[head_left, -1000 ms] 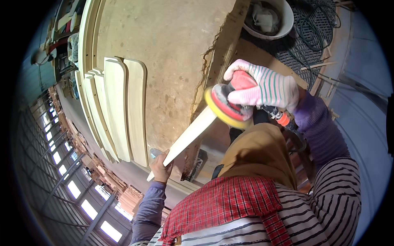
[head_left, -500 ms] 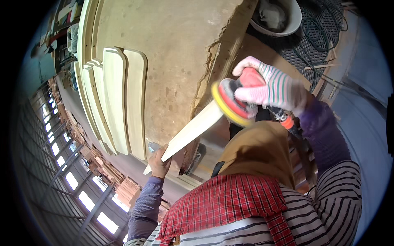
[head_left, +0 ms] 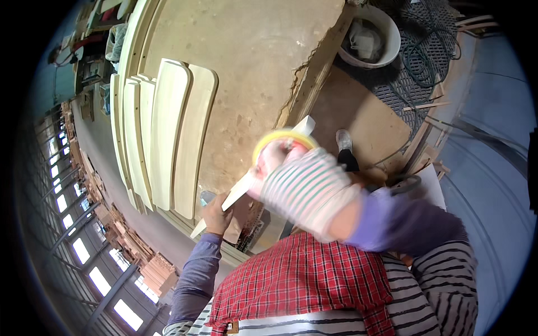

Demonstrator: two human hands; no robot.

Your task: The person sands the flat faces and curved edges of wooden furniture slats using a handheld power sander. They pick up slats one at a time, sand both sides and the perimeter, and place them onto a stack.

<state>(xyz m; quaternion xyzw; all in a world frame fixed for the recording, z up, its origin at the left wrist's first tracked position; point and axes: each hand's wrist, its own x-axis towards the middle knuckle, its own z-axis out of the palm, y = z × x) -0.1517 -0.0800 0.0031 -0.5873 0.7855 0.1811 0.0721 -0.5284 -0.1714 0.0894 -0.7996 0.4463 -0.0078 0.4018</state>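
My bare left hand [head_left: 216, 215] is closed round the near end of a long, pale wooden slat [head_left: 237, 191]. My right hand [head_left: 302, 187], in a white glove with green and pink stripes, grips a round power sander [head_left: 278, 135] with a yellow pad edge. The sander lies over the middle of the slat, and the hand hides most of its red body. Beyond the pad, the slat's far end [head_left: 305, 124] sticks out past the workbench edge. Motion blurs the right hand and the sander.
Several curved pale boards [head_left: 193, 143] lie side by side on the left of the brown workbench [head_left: 246, 56], whose right edge is ragged. A white bucket [head_left: 392, 53] and a coiled green hose [head_left: 420, 64] are on the floor at the far right. Stacked timber [head_left: 157, 274] stands at the left.
My right hand has moved the sander left along the slat, from its far end to its middle, uncovering that end. The left hand keeps its hold; the whole view has shifted slightly.
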